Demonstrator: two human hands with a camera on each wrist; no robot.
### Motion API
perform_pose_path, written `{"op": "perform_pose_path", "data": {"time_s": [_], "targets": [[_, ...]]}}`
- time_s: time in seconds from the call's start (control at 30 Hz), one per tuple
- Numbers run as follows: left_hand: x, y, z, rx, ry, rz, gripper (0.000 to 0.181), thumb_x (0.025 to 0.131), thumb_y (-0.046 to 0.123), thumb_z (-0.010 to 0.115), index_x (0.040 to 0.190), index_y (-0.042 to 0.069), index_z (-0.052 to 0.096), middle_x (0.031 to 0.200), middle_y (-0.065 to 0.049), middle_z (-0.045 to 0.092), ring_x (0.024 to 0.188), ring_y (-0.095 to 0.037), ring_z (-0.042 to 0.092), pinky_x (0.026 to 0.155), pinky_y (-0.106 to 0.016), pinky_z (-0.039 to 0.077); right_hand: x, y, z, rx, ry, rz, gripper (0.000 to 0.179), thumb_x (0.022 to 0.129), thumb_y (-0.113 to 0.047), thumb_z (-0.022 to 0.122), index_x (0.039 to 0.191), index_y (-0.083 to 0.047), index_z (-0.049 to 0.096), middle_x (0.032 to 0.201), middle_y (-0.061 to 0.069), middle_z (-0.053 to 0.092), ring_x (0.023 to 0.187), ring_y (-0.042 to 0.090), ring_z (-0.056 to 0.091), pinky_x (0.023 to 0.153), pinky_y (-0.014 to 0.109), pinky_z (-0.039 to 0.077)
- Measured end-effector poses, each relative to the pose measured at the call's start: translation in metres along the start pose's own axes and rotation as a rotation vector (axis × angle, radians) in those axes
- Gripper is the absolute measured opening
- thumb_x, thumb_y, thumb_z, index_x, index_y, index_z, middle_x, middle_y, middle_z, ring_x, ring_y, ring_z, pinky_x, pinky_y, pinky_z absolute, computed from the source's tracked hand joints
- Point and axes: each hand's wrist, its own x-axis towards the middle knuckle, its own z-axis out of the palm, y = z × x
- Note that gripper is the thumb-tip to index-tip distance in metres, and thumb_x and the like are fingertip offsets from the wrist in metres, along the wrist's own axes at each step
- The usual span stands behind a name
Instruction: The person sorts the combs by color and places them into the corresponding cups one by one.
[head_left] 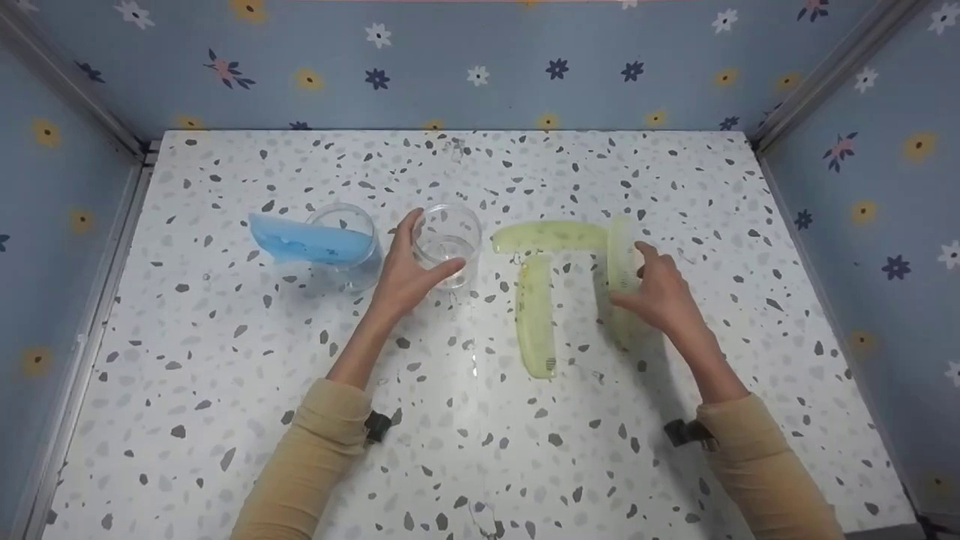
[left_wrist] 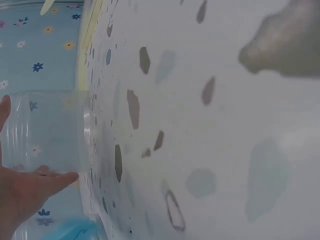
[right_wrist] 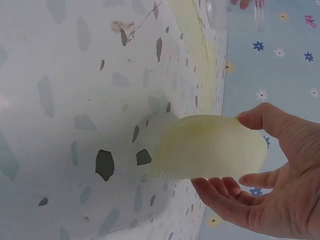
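My left hand [head_left: 409, 274] curves round a clear plastic cup [head_left: 471, 255], fingers on its far left side and thumb at the front; the left wrist view shows the cup [left_wrist: 55, 130] upright. Above the table, my right hand [head_left: 664, 292] holds a pale yellow-green comb [right_wrist: 210, 147] between thumb and fingers, its teeth facing down in the right wrist view. Two similar combs lie on the table between the hands: one crosswise [head_left: 551, 235], one lengthwise [head_left: 535, 315].
Left of my left hand stands another clear cup [head_left: 352, 281]. A blue comb [head_left: 311, 240] leans in it, sticking out to the left. The speckled table [head_left: 480, 450] is bounded by flowered panels [head_left: 480, 45] at the back and sides.
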Motion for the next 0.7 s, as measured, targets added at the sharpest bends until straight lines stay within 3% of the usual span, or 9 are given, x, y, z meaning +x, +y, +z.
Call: {"op": "perform_pose_path", "data": {"time_s": [0.3,0.47,0.7], "targets": [[-0.004,-0.006,-0.004,-0.044,-0.083,0.026,0.110,0.079,0.043,0.087,0.165,0.027,0.020,0.174,0.001,0.019,0.160,-0.027,0.024,0.131,-0.051,0.025,0.001,-0.007,0.000,0.035,0.099,-0.066,0.099,0.078,-0.025,0.076,0.162,-0.005,0.025,0.132,0.028,0.055,0.109,0.037,0.058,0.086,0.047,0.054],[-0.007,-0.009,-0.006,-0.009,-0.121,0.021,0.108,0.079,0.045,0.087,0.164,0.028,0.022,0.173,-0.003,0.023,0.158,-0.032,0.028,0.128,-0.054,0.029,0.001,-0.012,0.001,0.073,0.132,-0.097,0.098,0.077,-0.021,0.074,0.162,-0.007,0.026,0.130,0.025,0.055,0.110,0.038,0.062,0.083,0.044,0.054],[-0.009,-0.008,-0.006,-0.003,-0.158,0.023,0.107,0.078,0.047,0.087,0.162,0.035,0.023,0.171,0.001,0.026,0.156,-0.035,0.031,0.126,-0.057,0.032,-0.001,-0.021,0.000,0.119,0.206,-0.132,0.097,0.079,-0.021,0.075,0.163,-0.013,0.026,0.127,0.021,0.055,0.110,0.037,0.063,0.084,0.043,0.053]]}}
